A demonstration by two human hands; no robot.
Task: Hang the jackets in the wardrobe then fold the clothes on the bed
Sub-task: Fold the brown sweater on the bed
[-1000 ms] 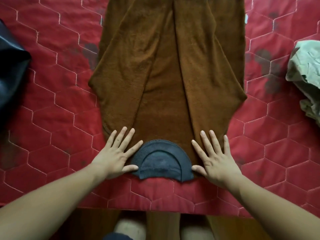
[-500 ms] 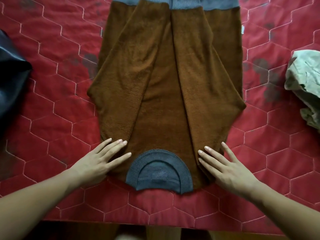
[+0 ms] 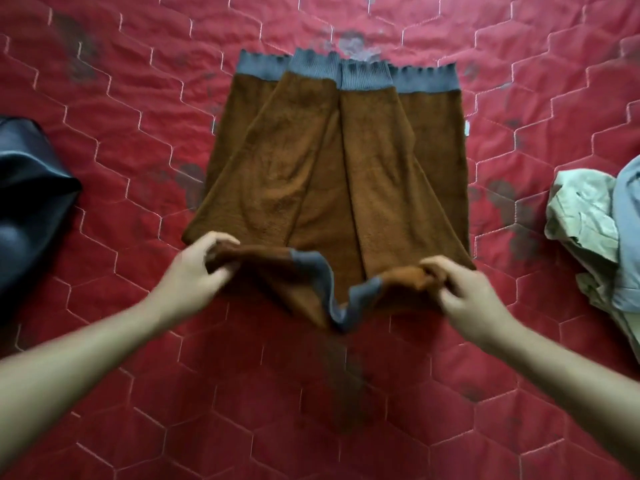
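A brown fleece sweater (image 3: pixel 332 174) with grey ribbed cuffs and hem lies on the red quilted bed (image 3: pixel 346 410), its sleeves folded in over the body. My left hand (image 3: pixel 197 275) pinches the near left shoulder edge. My right hand (image 3: pixel 464 289) pinches the near right shoulder edge. Both hold the neck end lifted off the bed, so the grey collar (image 3: pixel 332 299) sags between them. The grey hem and cuffs lie flat at the far end.
A black leather-like garment (image 3: pixel 31 209) lies at the left edge of the bed. A crumpled pale green and light blue pile of clothes (image 3: pixel 595 237) sits at the right edge. Red quilt surrounds the sweater on all sides.
Both hands were lying flat beside the collar; now they grip the shoulder edges and have lifted the neck end. The view has shifted, showing the sweater's far hem.
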